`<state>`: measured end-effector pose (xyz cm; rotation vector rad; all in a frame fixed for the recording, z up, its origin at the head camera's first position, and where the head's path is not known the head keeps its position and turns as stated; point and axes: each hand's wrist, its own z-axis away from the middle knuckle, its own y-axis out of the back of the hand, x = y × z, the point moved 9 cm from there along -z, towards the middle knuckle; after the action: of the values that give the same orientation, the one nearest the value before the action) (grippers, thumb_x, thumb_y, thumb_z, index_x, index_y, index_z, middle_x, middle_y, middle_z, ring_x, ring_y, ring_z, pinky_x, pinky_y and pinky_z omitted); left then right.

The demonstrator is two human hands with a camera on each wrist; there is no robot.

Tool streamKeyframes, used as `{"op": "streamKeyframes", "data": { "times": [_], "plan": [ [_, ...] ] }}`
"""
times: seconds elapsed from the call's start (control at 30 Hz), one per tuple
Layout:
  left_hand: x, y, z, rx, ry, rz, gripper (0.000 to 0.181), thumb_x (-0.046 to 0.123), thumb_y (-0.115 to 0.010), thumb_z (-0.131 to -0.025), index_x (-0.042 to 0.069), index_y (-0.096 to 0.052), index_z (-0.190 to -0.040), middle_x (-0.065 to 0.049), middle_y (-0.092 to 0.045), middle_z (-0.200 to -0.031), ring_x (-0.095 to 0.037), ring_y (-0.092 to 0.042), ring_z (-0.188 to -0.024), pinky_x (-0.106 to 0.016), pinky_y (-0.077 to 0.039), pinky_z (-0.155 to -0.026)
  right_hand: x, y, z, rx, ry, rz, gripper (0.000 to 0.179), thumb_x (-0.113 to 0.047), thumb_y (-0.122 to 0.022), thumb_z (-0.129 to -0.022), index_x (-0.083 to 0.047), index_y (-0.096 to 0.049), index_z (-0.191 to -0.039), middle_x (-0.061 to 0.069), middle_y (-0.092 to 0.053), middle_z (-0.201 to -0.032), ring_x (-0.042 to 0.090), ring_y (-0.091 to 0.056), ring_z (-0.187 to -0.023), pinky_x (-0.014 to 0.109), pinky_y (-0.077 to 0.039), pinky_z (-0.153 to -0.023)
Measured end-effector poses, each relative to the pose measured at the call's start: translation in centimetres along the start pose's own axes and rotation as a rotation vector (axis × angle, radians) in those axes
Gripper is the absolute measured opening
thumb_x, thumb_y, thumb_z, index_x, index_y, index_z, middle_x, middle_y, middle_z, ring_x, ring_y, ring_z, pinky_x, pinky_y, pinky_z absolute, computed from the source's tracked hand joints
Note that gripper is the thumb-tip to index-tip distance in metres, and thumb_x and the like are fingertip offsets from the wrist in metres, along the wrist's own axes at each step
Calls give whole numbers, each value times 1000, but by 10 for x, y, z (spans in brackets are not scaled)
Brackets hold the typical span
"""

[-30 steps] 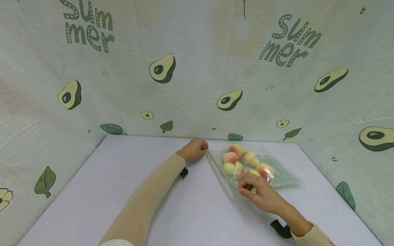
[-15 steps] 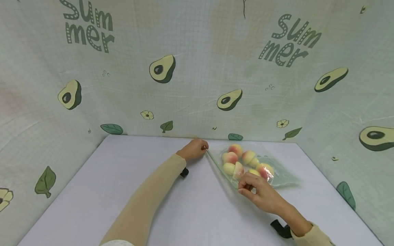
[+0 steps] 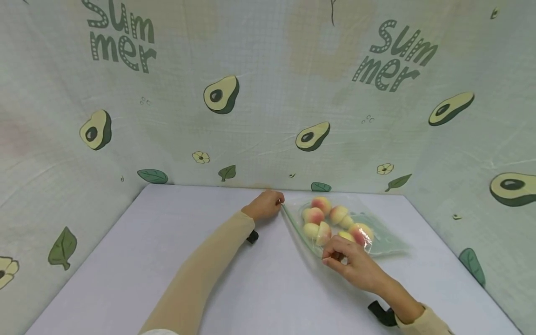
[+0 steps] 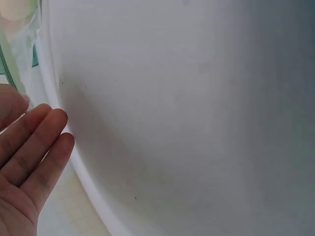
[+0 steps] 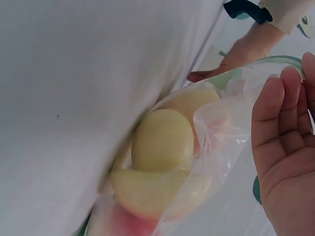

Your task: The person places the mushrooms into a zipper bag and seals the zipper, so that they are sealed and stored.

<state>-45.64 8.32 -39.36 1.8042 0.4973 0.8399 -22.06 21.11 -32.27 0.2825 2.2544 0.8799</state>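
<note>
A clear plastic zip bag (image 3: pixel 383 235) with a green strip along its mouth lies on the right half of the table. Inside it are several yellow-and-red peaches (image 3: pixel 314 215), some showing pale, round, yellowish sides. My left hand (image 3: pixel 264 205) pinches the far end of the bag's mouth between thumb and forefinger. At the near end, my right hand (image 3: pixel 355 264) pinches the same edge, so the strip runs taut between both hands. The right wrist view shows the peaches (image 5: pixel 162 137) close up through the film, beside the right hand (image 5: pixel 288 142).
A white table (image 3: pixel 159 242) extends left and in front of the bag. Cloth walls (image 3: pixel 268 93) printed with avocados and leaves enclose it at the back and both sides. Black straps with camera mounts (image 3: pixel 383 312) sit at the wrists.
Both hands keep their pinch on the bag's mouth and have barely moved. The peaches lie as before inside the bag.
</note>
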Motion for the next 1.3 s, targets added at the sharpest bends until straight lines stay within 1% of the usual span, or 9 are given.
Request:
{"op": "streamKeyframes", "data": {
  "times": [0.27,0.43,0.53,0.63,0.7,0.83,0.97,1.1,1.3],
  "plan": [
    [1,1,4,1,32,99,18,4,-57,-89,4,-67,-104,-7,-68,-95,-14,-61,-79,-27,-49,-71,-1,-4,-1,-15,0,5,27,14,-70,-76,-10,-60,-84,1,-56,-78,13,-54,-64,22,-48,-55],
    [5,-4,6,-53,88,134,26,23,-56,-96,5,-62,-114,-5,-66,-97,-13,-60,-82,-27,-49,-75,9,-10,2,-24,20,-5,25,11,-70,-78,-10,-59,-84,1,-54,-79,12,-54,-64,22,-48,-55],
    [11,-8,8,-95,104,120,35,33,-53,-98,8,-58,-120,-5,-66,-104,-14,-61,-90,-29,-48,-81,23,-16,6,-38,30,0,19,4,-70,-82,-11,-60,-86,-2,-54,-80,10,-54,-65,22,-48,-55],
    [16,-10,9,-113,94,120,38,36,-53,-97,8,-57,-122,-6,-65,-109,-17,-60,-98,-31,-47,-85,33,-20,6,-39,44,13,17,-1,-71,-83,-13,-60,-87,-5,-54,-81,7,-54,-66,22,-47,-55],
    [18,-10,11,-110,80,124,39,36,-53,-97,7,-58,-122,-6,-65,-110,-17,-60,-101,-31,-47,-87,35,-22,5,-35,52,12,22,1,-73,-80,-15,-60,-88,-6,-54,-81,6,-54,-66,21,-47,-56],
    [21,-13,17,-109,63,132,39,36,-55,-96,7,-59,-121,-6,-64,-109,-17,-59,-100,-31,-46,-87,28,-25,0,-36,55,1,28,5,-75,-75,-15,-60,-87,-5,-55,-81,7,-53,-66,22,-48,-56],
    [26,-14,26,-125,59,128,37,37,-55,-96,9,-59,-120,-5,-64,-110,-17,-58,-102,-31,-46,-89,25,-29,-4,-48,60,-8,26,0,-77,-76,-16,-61,-87,-4,-55,-81,7,-52,-66,23,-48,-55],
    [36,-10,36,-135,34,133,33,34,-56,-95,10,-60,-118,-5,-63,-111,-17,-58,-103,-31,-46,-89,31,-31,-4,-79,35,2,24,-7,-78,-78,-19,-60,-89,-4,-54,-82,4,-51,-67,22,-48,-56],
    [45,-3,58,-152,14,110,34,32,-55,-97,9,-59,-121,-6,-62,-117,-18,-57,-109,-32,-45,-92,32,-23,-9,-112,-3,45,22,-11,-76,-81,-22,-59,-89,-10,-53,-82,4,-51,-68,23,-48,-58]
  ]
}}
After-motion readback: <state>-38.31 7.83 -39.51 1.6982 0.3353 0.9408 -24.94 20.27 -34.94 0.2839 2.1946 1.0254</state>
